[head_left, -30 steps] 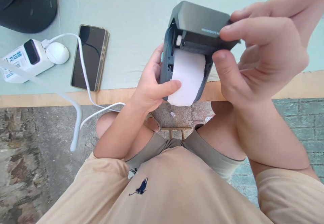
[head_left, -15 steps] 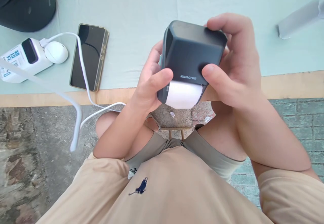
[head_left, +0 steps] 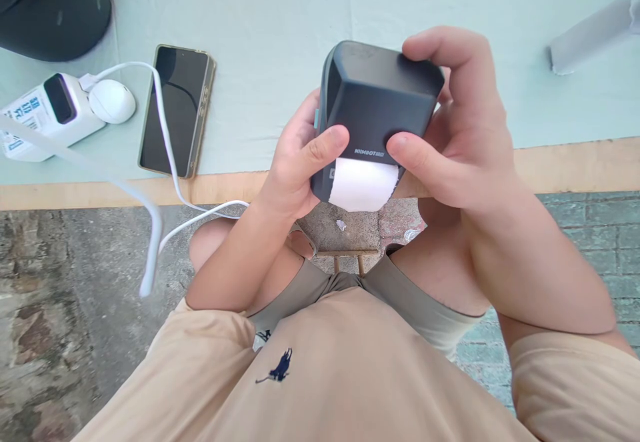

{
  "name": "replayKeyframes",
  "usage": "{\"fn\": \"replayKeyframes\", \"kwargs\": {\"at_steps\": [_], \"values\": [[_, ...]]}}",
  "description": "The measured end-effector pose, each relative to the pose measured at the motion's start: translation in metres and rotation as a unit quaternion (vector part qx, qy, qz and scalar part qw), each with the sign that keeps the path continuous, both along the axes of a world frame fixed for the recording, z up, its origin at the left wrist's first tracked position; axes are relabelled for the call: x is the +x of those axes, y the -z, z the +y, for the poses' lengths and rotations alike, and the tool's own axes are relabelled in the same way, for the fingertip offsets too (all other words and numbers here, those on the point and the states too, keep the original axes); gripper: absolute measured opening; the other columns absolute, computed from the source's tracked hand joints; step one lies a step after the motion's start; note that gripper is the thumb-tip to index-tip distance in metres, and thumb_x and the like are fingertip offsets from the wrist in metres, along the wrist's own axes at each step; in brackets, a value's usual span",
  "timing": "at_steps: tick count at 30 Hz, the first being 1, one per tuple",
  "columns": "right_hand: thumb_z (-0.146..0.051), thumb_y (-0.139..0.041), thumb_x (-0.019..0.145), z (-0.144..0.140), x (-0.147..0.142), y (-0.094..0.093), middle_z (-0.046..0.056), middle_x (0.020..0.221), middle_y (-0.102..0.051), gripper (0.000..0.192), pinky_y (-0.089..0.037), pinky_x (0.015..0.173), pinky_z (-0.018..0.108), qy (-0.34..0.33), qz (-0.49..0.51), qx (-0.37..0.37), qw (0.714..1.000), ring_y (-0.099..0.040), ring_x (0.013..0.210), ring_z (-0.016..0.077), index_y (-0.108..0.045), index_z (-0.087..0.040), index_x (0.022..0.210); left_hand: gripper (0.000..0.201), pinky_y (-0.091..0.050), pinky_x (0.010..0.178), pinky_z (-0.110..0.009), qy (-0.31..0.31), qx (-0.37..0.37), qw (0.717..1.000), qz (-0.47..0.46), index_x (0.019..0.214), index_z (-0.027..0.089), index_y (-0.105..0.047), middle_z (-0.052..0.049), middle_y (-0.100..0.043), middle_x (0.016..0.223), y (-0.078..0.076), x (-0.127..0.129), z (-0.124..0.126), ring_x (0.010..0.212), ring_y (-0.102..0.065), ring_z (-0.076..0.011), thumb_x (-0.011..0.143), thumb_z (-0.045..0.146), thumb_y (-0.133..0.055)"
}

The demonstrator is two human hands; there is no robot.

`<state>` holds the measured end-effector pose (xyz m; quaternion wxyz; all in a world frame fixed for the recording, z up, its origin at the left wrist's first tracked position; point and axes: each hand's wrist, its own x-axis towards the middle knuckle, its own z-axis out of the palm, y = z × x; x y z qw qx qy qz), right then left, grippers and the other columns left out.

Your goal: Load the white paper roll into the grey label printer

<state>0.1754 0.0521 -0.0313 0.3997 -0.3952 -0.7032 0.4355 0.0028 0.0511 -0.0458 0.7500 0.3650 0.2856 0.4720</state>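
Between my two hands is a black label printer [head_left: 383, 105] marked NIIMBOT, held up over the table's near edge. A strip of white label paper [head_left: 364, 185] curls out of its lower front. My left hand [head_left: 303, 155] grips the printer's left side, thumb on the front face beside the paper slot. On the other side, my right hand [head_left: 463, 115] has its thumb pressed on the front near the lettering and its index finger over the top corner. The remaining fingers of both hands are partly hidden behind the printer.
A phone [head_left: 176, 112] lies left on the pale tablecloth [head_left: 260, 35]. Beside it are a white power bank [head_left: 45, 119], a round white piece [head_left: 113, 101] and a white cable [head_left: 164, 132]. A black bag-like object [head_left: 60, 15] stands far left, a grey-white roll [head_left: 590, 39] far right.
My right hand has shifted slightly left on the printer, its thumb moving inward. My left thumb sits a little higher. The printer has turned slightly, and both hands still hold it.
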Motion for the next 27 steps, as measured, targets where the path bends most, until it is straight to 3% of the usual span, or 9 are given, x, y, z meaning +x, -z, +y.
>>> {"fn": "replayKeyframes", "kwargs": {"at_steps": [3,5,8,10,14,20,27], "values": [[-0.034,-0.053,0.079,-0.001,-0.001,0.001,0.005,0.129,-0.038,0.052,-0.052,0.077,0.018,0.008,-0.014,-0.003,1.0,-0.051,0.096,0.005,-0.031,-0.022,0.125,0.031,-0.045,0.1,-0.036,0.012,-0.012,1.0,-0.015,0.108,0.025,-0.056,-0.004,-0.066,0.103,0.0,-0.001,0.0,0.126,-0.047,-0.0249,0.08,0.039,-0.055],[-0.038,-0.051,0.08,-0.001,0.0,0.002,0.006,0.131,-0.038,0.053,-0.052,0.081,0.021,0.027,-0.039,0.019,0.999,-0.05,0.105,0.0092,-0.032,-0.021,0.128,0.035,-0.043,0.101,-0.036,0.016,-0.031,0.999,-0.04,0.107,0.023,-0.058,-0.004,-0.065,0.106,0.0,0.0,0.001,0.127,-0.046,-0.0236,0.087,0.045,-0.04],[-0.04,-0.048,0.08,-0.001,0.003,0.001,0.007,0.134,-0.038,0.055,-0.046,0.1,0.031,0.05,-0.089,0.108,0.989,-0.039,0.127,0.0165,-0.037,-0.019,0.13,0.041,-0.041,0.104,-0.036,-0.01,-0.065,0.997,-0.051,0.105,0.021,-0.06,-0.004,-0.064,0.108,0.0,0.003,0.002,0.128,-0.045,-0.0218,0.092,0.043,-0.027],[-0.039,-0.051,0.078,0.0,0.007,0.001,0.004,0.136,-0.037,0.058,-0.041,0.107,0.035,0.033,-0.104,0.141,0.984,-0.036,0.13,0.0176,-0.036,-0.023,0.132,0.038,-0.039,0.106,-0.035,-0.033,-0.065,0.997,-0.038,0.106,0.021,-0.06,-0.004,-0.064,0.108,0.001,0.004,0.002,0.129,-0.043,-0.0213,0.092,0.041,-0.031],[-0.038,-0.06,0.073,0.002,0.01,0.0,0.0,0.14,-0.034,0.068,-0.045,0.104,0.035,0.0,-0.12,0.132,0.984,-0.034,0.133,0.0184,-0.03,-0.032,0.134,0.039,-0.037,0.107,-0.033,-0.047,-0.054,0.997,-0.005,0.105,0.022,-0.061,-0.004,-0.066,0.106,0.0,0.004,0.001,0.131,-0.04,-0.0219,0.092,0.043,-0.031],[-0.036,-0.059,0.074,0.002,0.011,0.0,0.002,0.14,-0.033,0.067,-0.048,0.099,0.031,0.005,-0.119,0.114,0.986,-0.036,0.132,0.0172,-0.03,-0.028,0.134,0.04,-0.04,0.107,-0.034,-0.045,-0.048,0.998,-0.006,0.108,0.019,-0.06,-0.005,-0.065,0.107,-0.003,0.007,0.001,0.13,-0.043,-0.0211,0.093,0.042,-0.03],[-0.037,-0.065,0.07,0.001,0.012,-0.003,0.002,0.139,-0.035,0.074,-0.046,0.104,0.033,-0.02,-0.123,0.137,0.983,-0.033,0.135,0.0193,-0.029,-0.027,0.134,0.028,-0.043,0.106,-0.035,-0.093,-0.091,0.991,0.013,0.091,0.016,-0.061,-0.003,-0.065,0.1,-0.004,0.005,0.003,0.131,-0.044,-0.0211,0.091,0.032,-0.039]]}}
